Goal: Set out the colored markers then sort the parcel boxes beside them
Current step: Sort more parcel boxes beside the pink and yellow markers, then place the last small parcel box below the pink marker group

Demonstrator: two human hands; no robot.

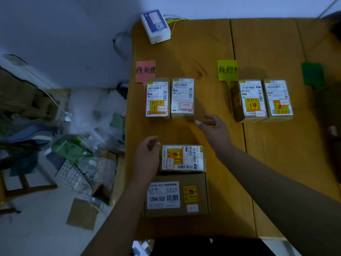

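Left hand [147,156] grips the small parcel [182,157] by its left end, just behind the large box [177,194]; right hand [212,126] hovers loose and empty near the pink marker [145,71], so a one-ended lift may let the parcel swing or slip.

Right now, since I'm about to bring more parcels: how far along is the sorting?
Done: pink marker, yellow marker and green marker are out; two pink-side boxes and two yellow-side boxes are placed. In hand: the left hand is at the sideways box; the right hand hovers open. Left: that box and the large box.
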